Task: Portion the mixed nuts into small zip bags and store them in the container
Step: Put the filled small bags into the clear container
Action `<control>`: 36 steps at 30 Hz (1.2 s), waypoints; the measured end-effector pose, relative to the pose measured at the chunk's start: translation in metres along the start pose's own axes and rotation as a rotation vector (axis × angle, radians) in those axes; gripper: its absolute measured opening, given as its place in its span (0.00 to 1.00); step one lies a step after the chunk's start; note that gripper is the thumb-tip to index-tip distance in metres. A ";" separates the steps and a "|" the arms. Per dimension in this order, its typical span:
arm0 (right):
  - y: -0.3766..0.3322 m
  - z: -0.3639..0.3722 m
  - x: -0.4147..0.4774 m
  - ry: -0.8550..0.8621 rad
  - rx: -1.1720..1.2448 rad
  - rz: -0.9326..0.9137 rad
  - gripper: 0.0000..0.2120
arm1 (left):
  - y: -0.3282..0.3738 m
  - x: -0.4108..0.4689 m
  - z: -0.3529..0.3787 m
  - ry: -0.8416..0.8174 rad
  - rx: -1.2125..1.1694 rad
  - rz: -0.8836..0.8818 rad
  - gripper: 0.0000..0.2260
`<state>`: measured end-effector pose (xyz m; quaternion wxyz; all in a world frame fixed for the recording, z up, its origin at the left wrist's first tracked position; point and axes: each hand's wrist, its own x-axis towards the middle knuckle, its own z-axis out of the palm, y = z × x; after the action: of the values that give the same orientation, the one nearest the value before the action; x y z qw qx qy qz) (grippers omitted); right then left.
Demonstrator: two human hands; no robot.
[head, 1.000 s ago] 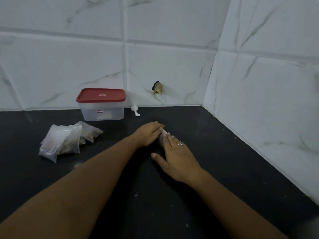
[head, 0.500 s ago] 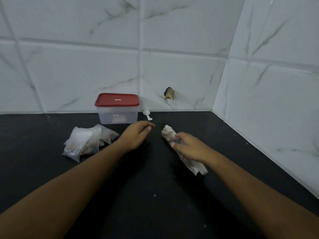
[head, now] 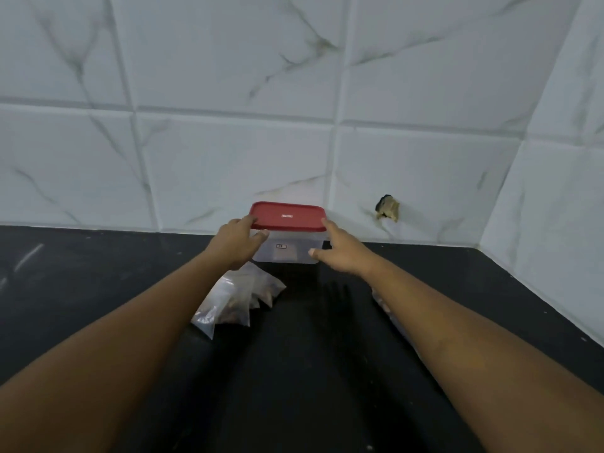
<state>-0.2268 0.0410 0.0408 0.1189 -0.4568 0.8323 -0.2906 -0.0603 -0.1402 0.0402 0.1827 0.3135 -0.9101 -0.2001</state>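
A clear plastic container (head: 285,255) with a red lid (head: 287,216) stands on the black counter close to the back wall. My left hand (head: 237,240) holds its left side, thumb at the lid's edge and fingers on the front wall. My right hand (head: 338,251) holds the right corner, with the index finger at the lid and the thumb across the front. A pile of small zip bags of nuts (head: 235,302) lies just under my left wrist. Another filled bag (head: 384,305) lies partly hidden under my right forearm.
The black counter (head: 98,282) runs left and toward me. White marble tiles form the back wall and the right wall, meeting in a corner at the far right. A chipped hole (head: 388,209) marks the back wall right of the container.
My right hand has let go of the bag it held, which now lies by my forearm. Both hands have reached forward to the container. The view has shifted left and closer.
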 end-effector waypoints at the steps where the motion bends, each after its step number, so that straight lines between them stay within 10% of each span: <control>1: 0.001 0.000 0.008 -0.006 -0.013 0.010 0.44 | 0.001 0.003 0.000 -0.041 -0.018 0.003 0.27; 22: 0.001 -0.045 -0.173 0.276 0.262 -0.182 0.18 | 0.041 -0.166 -0.055 0.111 -0.462 0.244 0.16; 36: 0.015 -0.017 -0.262 0.263 -0.160 -0.389 0.18 | 0.013 -0.260 -0.016 -0.045 -0.465 0.244 0.46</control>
<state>-0.0991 0.2708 0.0278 -0.0850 -0.5747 0.7573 -0.2983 0.1319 0.0324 0.0059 0.2523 0.1463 -0.8745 -0.3874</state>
